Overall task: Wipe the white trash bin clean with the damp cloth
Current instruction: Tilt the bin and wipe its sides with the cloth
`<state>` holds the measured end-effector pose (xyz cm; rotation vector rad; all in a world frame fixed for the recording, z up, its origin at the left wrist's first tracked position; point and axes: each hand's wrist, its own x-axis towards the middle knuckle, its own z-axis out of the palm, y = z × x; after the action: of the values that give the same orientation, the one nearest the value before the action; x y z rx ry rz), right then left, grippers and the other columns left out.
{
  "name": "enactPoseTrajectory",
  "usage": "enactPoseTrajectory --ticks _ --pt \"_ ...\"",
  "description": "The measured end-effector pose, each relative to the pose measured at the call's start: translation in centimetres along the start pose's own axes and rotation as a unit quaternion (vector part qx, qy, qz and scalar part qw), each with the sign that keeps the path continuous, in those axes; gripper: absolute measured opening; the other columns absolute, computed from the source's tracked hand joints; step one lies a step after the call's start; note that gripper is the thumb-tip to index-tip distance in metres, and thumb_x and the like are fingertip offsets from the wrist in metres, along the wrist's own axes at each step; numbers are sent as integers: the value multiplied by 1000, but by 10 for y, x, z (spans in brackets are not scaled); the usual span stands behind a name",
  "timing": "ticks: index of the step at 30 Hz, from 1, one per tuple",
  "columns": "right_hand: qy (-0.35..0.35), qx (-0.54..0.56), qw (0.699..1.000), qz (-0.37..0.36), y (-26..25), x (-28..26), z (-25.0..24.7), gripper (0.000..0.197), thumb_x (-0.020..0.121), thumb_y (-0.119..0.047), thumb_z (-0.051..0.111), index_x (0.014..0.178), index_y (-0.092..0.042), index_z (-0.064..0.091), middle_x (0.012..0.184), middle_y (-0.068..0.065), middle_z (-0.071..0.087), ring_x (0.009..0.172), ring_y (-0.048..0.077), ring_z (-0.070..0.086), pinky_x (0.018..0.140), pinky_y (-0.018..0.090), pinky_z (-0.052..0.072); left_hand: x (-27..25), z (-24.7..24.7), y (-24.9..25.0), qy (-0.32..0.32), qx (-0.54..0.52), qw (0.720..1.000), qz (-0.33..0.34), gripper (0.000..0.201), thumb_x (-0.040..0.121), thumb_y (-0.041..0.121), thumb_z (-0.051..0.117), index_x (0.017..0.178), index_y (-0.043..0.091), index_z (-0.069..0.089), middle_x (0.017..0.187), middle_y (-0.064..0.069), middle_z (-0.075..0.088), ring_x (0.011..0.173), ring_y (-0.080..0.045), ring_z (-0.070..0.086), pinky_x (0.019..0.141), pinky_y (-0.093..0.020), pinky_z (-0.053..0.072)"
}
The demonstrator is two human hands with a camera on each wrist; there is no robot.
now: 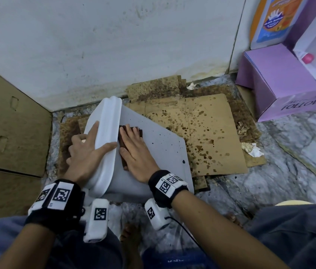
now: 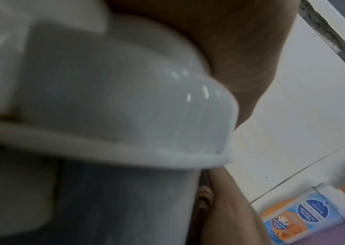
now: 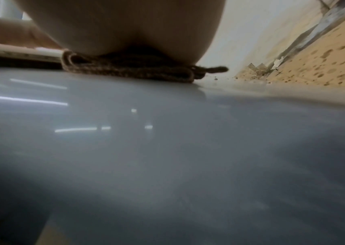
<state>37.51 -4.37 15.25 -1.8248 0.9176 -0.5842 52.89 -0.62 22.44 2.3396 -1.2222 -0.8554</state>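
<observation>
The white trash bin (image 1: 163, 144) lies on its side on stained cardboard, with dark specks on its upward wall. My left hand (image 1: 87, 150) grips the bin's thick rim (image 1: 108, 121), thumb laid over the rim's edge and the other fingers on its far side. In the left wrist view the rim (image 2: 125, 99) fills the picture under my palm (image 2: 241, 49). My right hand (image 1: 135, 150) lies flat with straight fingers, pressing a folded dark brown cloth (image 1: 122, 141) against the bin's wall beside the rim. The right wrist view shows the cloth (image 3: 129, 71) squashed under that hand on the glossy wall (image 3: 167, 132).
Spattered cardboard sheets (image 1: 211, 133) cover the floor under and right of the bin. A large brown carton (image 1: 7, 123) stands at the left and a purple box (image 1: 281, 82) at the right. The white wall (image 1: 114, 45) is close behind. Crumpled paper (image 1: 252, 149) lies on the floor.
</observation>
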Motion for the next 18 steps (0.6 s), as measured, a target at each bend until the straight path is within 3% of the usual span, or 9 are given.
enactPoseTrajectory --ticks 2,4,6,13,18 --pt "4 -9 1000 -3 1 3 1 55 105 -29 30 154 -23 4 162 -4 -7 147 11 -14 121 39 -2 -2 1 2 4 -24 1000 12 108 53 81 54 151 57 17 145 -2 26 140 -30 30 117 -53 27" --pt "7 -15 1000 -2 1 8 1 55 105 -29 29 154 -22 4 162 -3 -6 148 13 -13 121 40 -2 -4 3 3 0 -58 998 37 110 57 68 63 157 42 22 157 1 23 145 -22 27 120 -46 25" --pt "7 -18 1000 0 2 12 1 55 105 -30 29 154 -21 4 162 -2 -7 148 13 -13 121 40 -3 -2 3 4 -9 -83 995 60 104 67 54 66 158 33 23 163 7 24 147 -18 28 121 -48 25" --pt "20 -14 1000 10 20 17 1 55 105 -31 28 153 -26 3 162 -6 -7 147 9 -13 120 35 -4 3 -1 -4 -4 -102 993 58 102 60 67 69 152 43 30 158 14 36 140 -18 41 114 -55 37" --pt "34 -56 992 104 74 -3 -4 56 104 -31 24 154 -22 1 161 -1 -9 145 13 -17 121 45 2 -1 -1 -14 8 -103 993 49 94 65 62 72 149 52 31 155 14 41 135 -21 47 112 -55 39"
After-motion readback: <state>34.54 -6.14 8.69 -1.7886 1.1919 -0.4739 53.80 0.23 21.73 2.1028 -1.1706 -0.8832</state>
